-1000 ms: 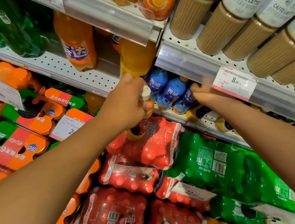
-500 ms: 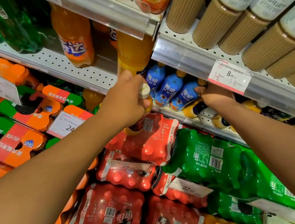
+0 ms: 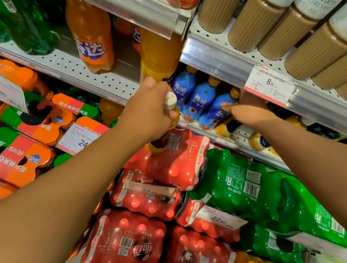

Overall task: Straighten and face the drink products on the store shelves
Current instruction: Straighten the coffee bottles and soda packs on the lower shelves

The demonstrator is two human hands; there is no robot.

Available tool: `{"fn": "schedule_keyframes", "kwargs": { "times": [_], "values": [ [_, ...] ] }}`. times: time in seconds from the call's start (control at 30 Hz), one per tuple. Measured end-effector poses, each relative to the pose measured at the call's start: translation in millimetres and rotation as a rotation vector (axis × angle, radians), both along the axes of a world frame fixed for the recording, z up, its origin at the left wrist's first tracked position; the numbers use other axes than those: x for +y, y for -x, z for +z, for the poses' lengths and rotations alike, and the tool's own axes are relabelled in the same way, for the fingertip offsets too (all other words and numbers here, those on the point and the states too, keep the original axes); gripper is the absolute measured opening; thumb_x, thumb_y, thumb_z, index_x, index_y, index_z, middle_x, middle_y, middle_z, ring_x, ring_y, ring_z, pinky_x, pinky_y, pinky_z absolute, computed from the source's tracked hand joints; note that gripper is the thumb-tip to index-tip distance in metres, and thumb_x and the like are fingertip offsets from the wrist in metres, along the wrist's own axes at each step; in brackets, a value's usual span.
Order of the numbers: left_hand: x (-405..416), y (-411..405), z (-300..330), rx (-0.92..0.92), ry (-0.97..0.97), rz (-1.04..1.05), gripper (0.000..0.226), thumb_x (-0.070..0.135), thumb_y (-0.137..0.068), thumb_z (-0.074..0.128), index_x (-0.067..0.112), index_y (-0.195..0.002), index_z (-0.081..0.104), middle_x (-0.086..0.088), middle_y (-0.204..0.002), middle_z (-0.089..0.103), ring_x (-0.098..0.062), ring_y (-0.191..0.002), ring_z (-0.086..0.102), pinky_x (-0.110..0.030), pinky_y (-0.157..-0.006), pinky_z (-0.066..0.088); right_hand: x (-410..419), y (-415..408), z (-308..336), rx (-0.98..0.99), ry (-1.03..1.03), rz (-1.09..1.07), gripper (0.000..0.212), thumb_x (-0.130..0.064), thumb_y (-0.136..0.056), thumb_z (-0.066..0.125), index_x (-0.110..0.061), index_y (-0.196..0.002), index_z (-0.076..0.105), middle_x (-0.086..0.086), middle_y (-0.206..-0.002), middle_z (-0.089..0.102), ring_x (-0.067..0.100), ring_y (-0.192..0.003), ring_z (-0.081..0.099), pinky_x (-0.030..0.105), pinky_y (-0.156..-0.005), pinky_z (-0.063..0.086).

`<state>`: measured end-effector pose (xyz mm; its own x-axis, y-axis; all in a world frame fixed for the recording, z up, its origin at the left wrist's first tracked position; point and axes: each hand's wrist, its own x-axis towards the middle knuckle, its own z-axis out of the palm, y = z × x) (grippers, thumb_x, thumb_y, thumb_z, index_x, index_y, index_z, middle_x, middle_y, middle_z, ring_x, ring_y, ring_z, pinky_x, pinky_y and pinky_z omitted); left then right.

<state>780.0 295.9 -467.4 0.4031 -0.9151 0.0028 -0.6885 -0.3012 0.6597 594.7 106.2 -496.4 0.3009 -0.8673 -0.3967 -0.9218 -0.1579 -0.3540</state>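
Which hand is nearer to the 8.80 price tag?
The right hand. It reaches under the shelf rail just left of and below the price tag, at the blue bottles. The left hand is farther left, gripping a white-capped bottle.

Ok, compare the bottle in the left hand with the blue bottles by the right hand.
The held bottle has a cream cap and dark drink; the blue bottles have blue wraps and orange caps. The left hand grips the one off the shelf; the others stand shelved, the right hand touching one. Both are small.
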Motion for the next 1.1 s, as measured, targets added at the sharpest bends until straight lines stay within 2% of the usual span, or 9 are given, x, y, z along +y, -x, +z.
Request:
{"fn": "schedule_keyframes", "kwargs": {
  "times": [0.07,0.2,0.33,0.5,0.77,0.83,0.9,1.0,1.1],
  "values": [
    [0,1,1,0.011,0.007,0.007,0.024,0.015,-0.085,0.064,0.009,-0.106,0.054,-0.005,-0.100,0.038,-0.030,-0.088,0.049,-0.034,-0.069,0.042,-1,-1,-5,-0.004,0.032,-0.037,0.039,-0.038,-0.093,0.060,-0.006,-0.115,0.053,0.018,-0.121,0.060,0.034,-0.116,0.056,0.042,-0.100,0.043],
    [-1,4,2,0.022,0.001,0.015,0.024,0.015,-0.085,0.064,0.008,-0.105,0.054,-0.008,-0.103,0.041,-0.031,-0.089,0.050,-0.041,-0.073,0.047,-4,1,-13,-0.135,0.015,-0.152,0.028,-0.034,-0.093,0.058,-0.016,-0.072,0.051,0.016,-0.090,0.072,0.035,-0.089,0.069,0.050,-0.089,0.052],
    [-3,9,2,0.003,-0.004,0.037,0.024,0.016,-0.085,0.063,0.008,-0.106,0.054,-0.005,-0.101,0.037,-0.032,-0.088,0.050,-0.042,-0.073,0.048,-4,2,-19,-0.241,-0.001,-0.215,0.031,-0.032,-0.093,0.060,-0.018,-0.068,0.047,0.007,-0.074,0.065,0.031,-0.076,0.066,0.053,-0.085,0.054],
    [-3,16,2,-0.019,-0.005,0.029,0.023,0.017,-0.085,0.062,0.009,-0.104,0.051,-0.007,-0.105,0.038,-0.034,-0.088,0.050,-0.047,-0.074,0.050,6,6,-35,-0.392,-0.066,-0.335,0.029,-0.031,-0.092,0.065,-0.023,-0.071,0.047,-0.004,-0.066,0.062,0.013,-0.060,0.060,0.038,-0.066,0.049],
    [4,16,0,0.011,0.062,0.004,0.019,0.016,-0.083,0.065,0.012,-0.099,0.055,-0.004,-0.096,0.044,-0.028,-0.087,0.048,-0.034,-0.069,0.035,25,15,-31,-0.517,0.070,-0.255,0.017,-0.005,-0.089,0.063,-0.015,-0.094,0.051,0.007,-0.075,0.065,0.024,-0.068,0.066,0.048,-0.071,0.055],
    [8,21,1,0.034,0.087,-0.011,0.016,0.014,-0.082,0.067,0.012,-0.095,0.058,-0.004,-0.094,0.046,-0.027,-0.085,0.049,-0.036,-0.068,0.038,49,27,-28,-0.484,0.158,-0.230,0.030,-0.005,-0.089,0.061,-0.015,-0.116,0.051,0.008,-0.075,0.066,0.019,-0.073,0.066,0.033,-0.071,0.054],
    [10,30,2,0.050,0.083,-0.058,0.014,0.013,-0.081,0.068,0.014,-0.091,0.059,-0.003,-0.092,0.047,-0.026,-0.084,0.049,-0.038,-0.070,0.043,83,43,-25,-0.527,0.142,-0.098,0.047,-0.003,-0.089,0.059,-0.018,-0.132,0.048,0.001,-0.065,0.062,0.005,-0.057,0.056,0.016,-0.056,0.046],
    [7,47,7,0.104,0.071,-0.131,0.020,0.011,-0.079,0.072,0.020,-0.084,0.055,0.005,-0.085,0.043,-0.022,-0.083,0.048,-0.032,-0.070,0.037,120,64,-18,-0.627,-0.037,0.105,0.057,0.002,-0.086,0.062,-0.018,-0.136,0.046,0.007,-0.064,0.064,0.010,-0.047,0.050,0.018,-0.049,0.040],
    [-6,64,16,0.165,0.062,-0.161,0.023,0.012,-0.076,0.078,0.014,-0.094,0.064,-0.003,-0.094,0.056,-0.021,-0.089,0.052,-0.029,-0.073,0.036,133,70,-5,-0.690,-0.174,0.109,0.063,-0.005,-0.083,0.070,-0.034,-0.133,0.044,-0.009,-0.084,0.068,0.021,-0.067,0.066,0.027,-0.062,0.051]
  ]
}}
